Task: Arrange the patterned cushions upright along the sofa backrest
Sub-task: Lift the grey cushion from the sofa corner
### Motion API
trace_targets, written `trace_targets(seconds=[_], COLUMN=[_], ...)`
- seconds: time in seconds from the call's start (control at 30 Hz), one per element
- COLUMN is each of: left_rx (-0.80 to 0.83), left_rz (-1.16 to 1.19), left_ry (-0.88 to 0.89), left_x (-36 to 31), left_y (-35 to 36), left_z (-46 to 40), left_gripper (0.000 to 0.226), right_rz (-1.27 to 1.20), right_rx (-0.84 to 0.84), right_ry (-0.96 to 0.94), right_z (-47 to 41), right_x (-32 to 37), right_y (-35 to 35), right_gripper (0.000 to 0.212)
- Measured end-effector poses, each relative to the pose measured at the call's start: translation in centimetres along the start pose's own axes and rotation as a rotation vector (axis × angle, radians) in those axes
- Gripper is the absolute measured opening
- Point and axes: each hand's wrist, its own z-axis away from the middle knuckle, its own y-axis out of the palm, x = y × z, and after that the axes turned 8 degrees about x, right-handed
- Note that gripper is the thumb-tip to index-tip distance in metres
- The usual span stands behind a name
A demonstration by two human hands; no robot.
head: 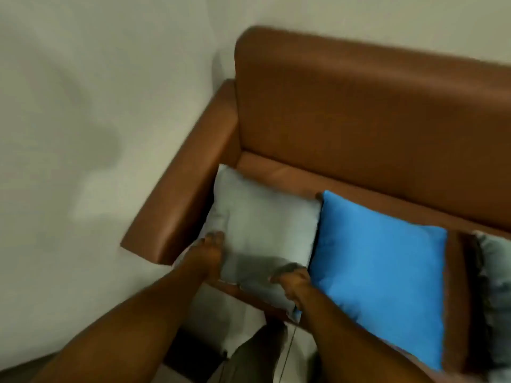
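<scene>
A pale grey cushion [262, 225] lies flat on the seat of the brown sofa [359, 111], tucked against the left armrest. My left hand [207, 255] grips its near-left edge. My right hand [293, 280] grips its near-right corner. A bright blue cushion [381, 277] lies flat beside it on the right, touching it. Part of a grey fringed cushion [495, 286] shows at the right edge. The backrest has nothing leaning against it. The picture is blurred.
The sofa's left armrest [182, 194] stands close to a plain wall [83, 106]. My leg [254, 357] and a strip of floor show below the seat's front edge.
</scene>
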Motion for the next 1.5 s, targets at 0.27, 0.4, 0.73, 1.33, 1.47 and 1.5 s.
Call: trace_targets(seconds=[0.27, 0.4, 0.73, 1.33, 1.47, 1.5], left_rx=[-0.240, -0.364, -1.188, -1.002, -1.133, -1.109], left_rz=[0.021, 0.361, 0.263, 0.837, 0.899, 0.937], left_ry=[-0.002, 0.073, 0.184, 0.366, 0.033, -0.057], left_x=[2.3, 3.3, 1.5, -3.6, -7.8, -9.3], left_y=[5.3, 2.3, -24.3, -20.9, -16.3, -14.8], left_z=[-5.8, -5.1, -12.5, -22.8, -22.3, -21.6], left_gripper=[0.128, 0.089, 0.047, 0.124, 0.094, 0.092], right_rz=[0.011, 0.025, -0.317, -0.011, 0.259, 0.290], right_rx=[0.043, -0.177, -0.252, -0.358, -0.612, -0.736], right_ry=[0.032, -0.479, -0.996, -0.773, -0.781, -0.805], right_z=[-8.0, -4.1, -4.0, -16.9, -13.8, -12.5], right_x=[-3.8, -3.7, 20.1, 16.2, 12.8, 10.8], right_y=[0.7, -0.5, -14.5, -13.9, -16.9, -18.1], right_gripper=[0.120, 0.104, 0.120, 0.106, 0.083, 0.072])
